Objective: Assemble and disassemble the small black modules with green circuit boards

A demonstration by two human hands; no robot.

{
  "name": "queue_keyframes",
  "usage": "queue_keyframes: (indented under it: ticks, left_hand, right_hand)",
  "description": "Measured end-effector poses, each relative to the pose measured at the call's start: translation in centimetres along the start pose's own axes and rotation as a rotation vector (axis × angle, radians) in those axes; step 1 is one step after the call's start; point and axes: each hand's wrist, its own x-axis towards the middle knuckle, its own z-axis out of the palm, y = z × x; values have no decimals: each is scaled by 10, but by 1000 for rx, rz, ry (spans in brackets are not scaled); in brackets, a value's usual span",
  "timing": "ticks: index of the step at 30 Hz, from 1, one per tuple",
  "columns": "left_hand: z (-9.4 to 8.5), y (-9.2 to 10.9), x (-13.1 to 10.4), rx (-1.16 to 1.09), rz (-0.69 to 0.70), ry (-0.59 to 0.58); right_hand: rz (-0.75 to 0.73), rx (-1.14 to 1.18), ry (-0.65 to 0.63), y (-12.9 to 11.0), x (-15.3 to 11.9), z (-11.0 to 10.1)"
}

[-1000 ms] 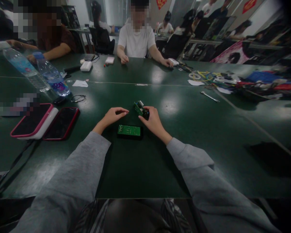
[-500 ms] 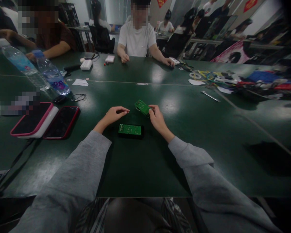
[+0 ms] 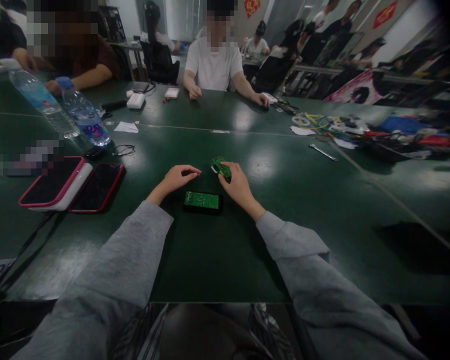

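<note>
A green circuit board (image 3: 222, 168) with a pale piece at its lower left edge is gripped between the thumb and fingers of my right hand (image 3: 238, 184). Below it, a second green board (image 3: 202, 200) lies in a black case (image 3: 221, 205) on the dark green table. My left hand (image 3: 177, 178) is up and to the left of that case, its thumb and fingers curved toward each other with a gap between them and nothing visible in it.
Phones (image 3: 98, 187) and two water bottles (image 3: 83, 112) stand or lie at the left. A wrench (image 3: 323, 152) and tangled cables (image 3: 333, 123) are at the right. Across the table sits a person in a white shirt (image 3: 214, 65).
My right hand has moved slightly left and over the circuit board, with its fingers now across the board's top. My left hand has stayed nearly still.
</note>
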Motion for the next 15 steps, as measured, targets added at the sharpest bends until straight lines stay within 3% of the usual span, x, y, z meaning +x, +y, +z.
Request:
queue_keyframes:
  ticks: [5, 9, 12, 15]
  left_hand:
    - [-3, 3, -1, 25, -7, -12]
    - [-4, 7, -3, 37, -16, -18]
    - [-3, 7, -3, 39, -19, -15]
    - [-2, 4, -2, 36, -13, -13]
  right_hand:
    - [-11, 85, -125, -5, -25, -34]
    - [22, 78, -213, 36, -75, -100]
    - [145, -135, 3, 76, -116, -173]
    - [270, -179, 321, 86, -141, -240]
